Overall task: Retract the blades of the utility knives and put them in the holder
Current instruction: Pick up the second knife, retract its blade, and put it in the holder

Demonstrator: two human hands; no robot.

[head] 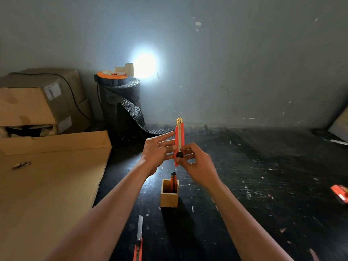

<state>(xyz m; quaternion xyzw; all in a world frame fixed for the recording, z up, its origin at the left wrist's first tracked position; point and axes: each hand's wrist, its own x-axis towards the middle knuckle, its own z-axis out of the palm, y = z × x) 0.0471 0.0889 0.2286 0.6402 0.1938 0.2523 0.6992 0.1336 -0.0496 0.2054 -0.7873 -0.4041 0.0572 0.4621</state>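
Observation:
I hold a red utility knife (179, 136) upright above the dark table, its tip pointing up with no blade showing. My left hand (157, 150) grips its body from the left, fingers spread along it. My right hand (195, 162) holds the lower end, thumb on the black slider knob. Below them stands a square wooden holder (169, 197) with one red knife (173, 180) upright inside. Another red knife (139, 242) lies near the bottom edge with its long blade extended.
A flat cardboard sheet (47, 185) covers the left of the table, with stacked boxes (37, 102) behind. A black bubble-wrap roll (122, 106) with a bright lamp (143, 65) stands at the back. A red object (340, 193) lies at the right edge.

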